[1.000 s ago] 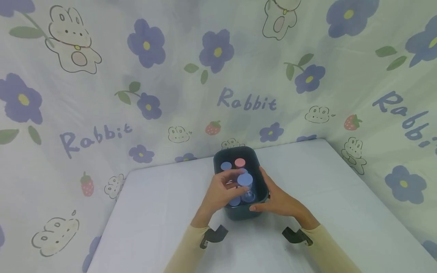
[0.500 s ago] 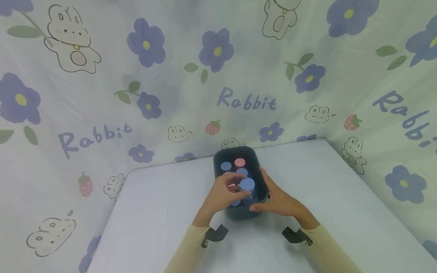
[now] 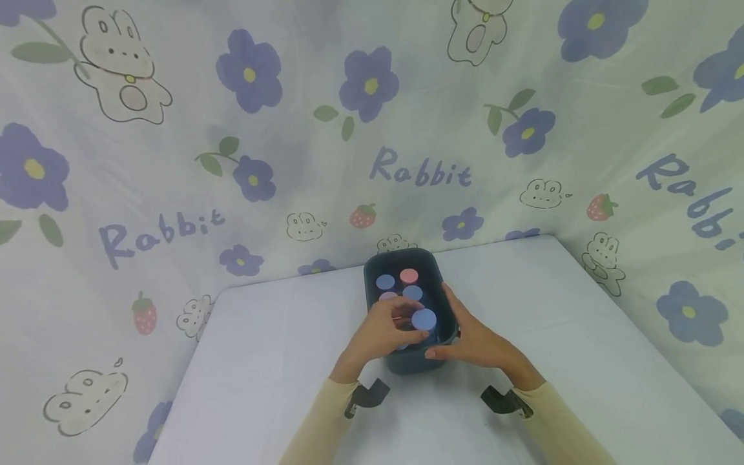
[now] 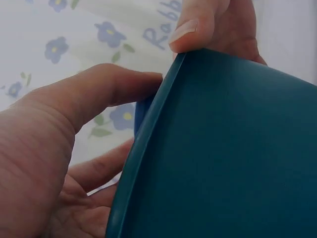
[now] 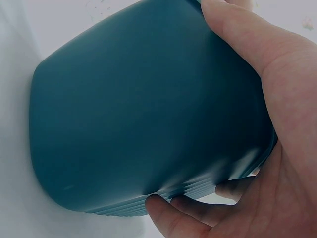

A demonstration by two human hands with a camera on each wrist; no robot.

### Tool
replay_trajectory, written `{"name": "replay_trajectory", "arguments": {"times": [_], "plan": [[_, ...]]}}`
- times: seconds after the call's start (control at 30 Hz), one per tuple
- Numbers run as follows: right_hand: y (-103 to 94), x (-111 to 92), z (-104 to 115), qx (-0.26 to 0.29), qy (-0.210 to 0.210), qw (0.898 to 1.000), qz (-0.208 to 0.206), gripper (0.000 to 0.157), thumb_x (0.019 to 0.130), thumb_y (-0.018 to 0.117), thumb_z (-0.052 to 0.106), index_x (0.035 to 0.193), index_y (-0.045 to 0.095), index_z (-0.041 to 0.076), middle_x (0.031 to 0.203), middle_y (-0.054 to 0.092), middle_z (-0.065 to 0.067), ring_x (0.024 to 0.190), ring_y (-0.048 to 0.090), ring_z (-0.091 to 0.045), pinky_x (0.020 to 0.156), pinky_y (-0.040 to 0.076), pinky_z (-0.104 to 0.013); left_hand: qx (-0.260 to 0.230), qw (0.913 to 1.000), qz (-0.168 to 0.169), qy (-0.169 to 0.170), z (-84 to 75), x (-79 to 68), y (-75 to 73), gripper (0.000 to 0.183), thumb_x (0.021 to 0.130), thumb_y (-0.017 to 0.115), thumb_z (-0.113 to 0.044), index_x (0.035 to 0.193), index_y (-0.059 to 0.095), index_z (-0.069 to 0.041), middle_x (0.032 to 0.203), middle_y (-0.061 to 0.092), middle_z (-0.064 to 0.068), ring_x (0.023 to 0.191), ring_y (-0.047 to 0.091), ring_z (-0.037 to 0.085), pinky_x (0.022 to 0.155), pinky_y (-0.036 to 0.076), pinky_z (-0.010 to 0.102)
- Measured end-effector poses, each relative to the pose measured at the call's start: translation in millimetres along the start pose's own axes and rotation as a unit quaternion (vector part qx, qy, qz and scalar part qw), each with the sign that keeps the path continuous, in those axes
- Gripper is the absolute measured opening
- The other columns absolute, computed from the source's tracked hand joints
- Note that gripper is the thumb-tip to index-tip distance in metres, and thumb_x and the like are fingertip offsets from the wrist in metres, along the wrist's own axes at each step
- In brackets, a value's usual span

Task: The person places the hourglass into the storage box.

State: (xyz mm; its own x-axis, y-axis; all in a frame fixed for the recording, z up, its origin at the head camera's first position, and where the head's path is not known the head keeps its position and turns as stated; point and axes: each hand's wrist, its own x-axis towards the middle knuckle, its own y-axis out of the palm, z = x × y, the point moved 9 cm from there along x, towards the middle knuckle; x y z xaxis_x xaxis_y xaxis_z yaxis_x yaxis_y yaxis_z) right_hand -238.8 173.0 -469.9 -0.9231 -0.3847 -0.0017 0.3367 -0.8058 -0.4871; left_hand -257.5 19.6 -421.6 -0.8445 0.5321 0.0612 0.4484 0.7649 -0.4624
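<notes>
A dark teal bin [image 3: 415, 365] stands on the white table, holding several round-capped items. My left hand [image 3: 378, 330] reaches over its front left edge and pinches a blue round-capped item [image 3: 424, 320] between thumb and fingers, at the front right inside the bin. The lower body of that item is hidden by the hand and the bin wall. In the left wrist view only a sliver of blue [image 4: 141, 116] shows behind the rim. My right hand [image 3: 479, 339] grips the bin's front right corner, thumb at the front and fingers along the right side.
Behind the left hand, a pink cap [image 3: 409, 276], a blue cap [image 3: 385, 282], another blue cap [image 3: 412, 293] and a paler pinkish cap [image 3: 388, 296] show inside the bin. A rabbit-and-flower printed curtain [image 3: 325, 161] hangs at the table's back and sides.
My left hand has moved slightly right and toward the front, bringing the blue-capped item lower into the bin's front right corner. The right hand and the bin stay in place.
</notes>
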Motion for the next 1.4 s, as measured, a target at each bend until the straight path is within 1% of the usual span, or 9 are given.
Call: {"name": "replay_trajectory", "arguments": {"times": [0.13, 0.23, 0.43, 0.57, 0.67, 0.77, 0.97, 1.17, 1.4], "plan": [[0.3, -0.3, 0.5, 0.002, -0.001, 1.0, 0.0, 0.132, 0.079, 0.087, 0.047, 0.166, -0.01, 0.026, 0.177, -0.003, -0.008, 0.16, 0.015, -0.045, 0.117, 0.031, -0.074, 0.017, 0.9998, 0.012, 0.001, 0.3, 0.5, 2.3, 0.042, 0.084, 0.084, -0.021, 0.123, 0.069, -0.012, 0.12, 0.07, 0.002, 0.117, 0.072, 0.023, 0.104, 0.059, 0.04], [0.9, -0.4, -0.1, 0.001, 0.003, 1.0, 0.001, 0.131, 0.08, 0.087, 0.047, 0.166, -0.01, 0.026, 0.177, -0.003, -0.008, 0.16, 0.015, -0.045, 0.117, 0.031, -0.074, 0.029, 0.9995, 0.015, -0.001, 0.5, 0.5, 3.4, 0.042, 0.084, 0.084, -0.02, 0.122, 0.07, -0.012, 0.119, 0.072, 0.002, 0.115, 0.073, 0.022, 0.101, 0.06, 0.037], [1.8, -0.3, -0.5, 0.005, 0.003, 1.0, 0.002, 0.13, 0.08, 0.087, 0.044, 0.166, -0.01, 0.026, 0.177, -0.003, -0.008, 0.16, 0.015, -0.045, 0.116, 0.032, -0.075, 0.086, 0.9963, 0.007, 0.002, -1.5, 0.1, 3.9, 0.041, 0.083, 0.085, -0.023, 0.121, 0.071, -0.014, 0.111, 0.073, -0.002, 0.101, 0.071, 0.014, 0.093, 0.061, 0.029], [1.2, -0.7, -0.1, 0.001, 0.006, 1.0, 0.001, 0.131, 0.079, 0.087, 0.047, 0.166, -0.009, 0.027, 0.177, -0.002, -0.008, 0.16, 0.016, -0.045, 0.117, 0.031, -0.075, 0.118, 0.993, 0.005, -0.002, -3.4, -0.4, 3.7, 0.041, 0.082, 0.085, -0.023, 0.121, 0.072, -0.015, 0.105, 0.073, -0.003, 0.095, 0.067, 0.012, 0.086, 0.059, 0.024], [0.7, -0.8, 0.2, -0.003, 0.01, 1.0, 0.001, 0.132, 0.078, 0.087, 0.05, 0.166, -0.009, 0.027, 0.177, -0.001, -0.008, 0.16, 0.016, -0.045, 0.117, 0.03, -0.076, 0.131, 0.9913, 0.009, -0.008, -4.0, 0.2, 3.7, 0.041, 0.082, 0.086, -0.024, 0.121, 0.073, -0.015, 0.105, 0.073, -0.002, 0.094, 0.066, 0.011, 0.085, 0.059, 0.024], [0.2, -0.5, 0.8, -0.005, 0.011, 1.0, -0.001, 0.132, 0.078, 0.087, 0.049, 0.166, -0.008, 0.026, 0.177, -0.001, -0.008, 0.16, 0.015, -0.045, 0.117, 0.03, -0.076, 0.141, 0.9898, 0.016, -0.008, -5.2, 1.5, 3.5, 0.043, 0.083, 0.086, -0.023, 0.122, 0.072, -0.013, 0.106, 0.073, -0.001, 0.094, 0.066, 0.012, 0.086, 0.06, 0.026], [-0.2, 0.0, 1.6, -0.004, 0.007, 1.0, -0.003, 0.131, 0.079, 0.087, 0.048, 0.166, -0.009, 0.026, 0.177, -0.001, -0.008, 0.16, 0.015, -0.045, 0.117, 0.029, -0.075, 0.142, 0.9893, 0.035, -0.003, -7.0, 3.8, 4.0, 0.043, 0.083, 0.085, -0.018, 0.123, 0.072, -0.01, 0.107, 0.075, 0.002, 0.095, 0.067, 0.015, 0.088, 0.06, 0.028], [0.6, -0.1, 0.4, -0.001, 0.004, 1.0, -0.001, 0.132, 0.079, 0.087, 0.048, 0.166, -0.009, 0.026, 0.177, -0.002, -0.009, 0.161, 0.014, -0.045, 0.118, 0.029, -0.075, 0.143, 0.9885, 0.047, -0.01, -2.6, 5.5, 6.9, 0.041, 0.083, 0.085, -0.014, 0.122, 0.072, -0.009, 0.109, 0.076, 0.002, 0.096, 0.068, 0.013, 0.09, 0.06, 0.027], [0.2, 0.1, -0.8, -0.001, 0.005, 1.0, -0.002, 0.132, 0.079, 0.087, 0.048, 0.166, -0.01, 0.027, 0.177, -0.002, -0.008, 0.161, 0.014, -0.045, 0.118, 0.028, -0.075, 0.167, 0.9845, 0.051, 0.004, -6.3, 6.8, 9.1, 0.04, 0.083, 0.085, -0.012, 0.121, 0.073, -0.009, 0.108, 0.076, 0.003, 0.094, 0.068, 0.012, 0.089, 0.06, 0.025]]}}
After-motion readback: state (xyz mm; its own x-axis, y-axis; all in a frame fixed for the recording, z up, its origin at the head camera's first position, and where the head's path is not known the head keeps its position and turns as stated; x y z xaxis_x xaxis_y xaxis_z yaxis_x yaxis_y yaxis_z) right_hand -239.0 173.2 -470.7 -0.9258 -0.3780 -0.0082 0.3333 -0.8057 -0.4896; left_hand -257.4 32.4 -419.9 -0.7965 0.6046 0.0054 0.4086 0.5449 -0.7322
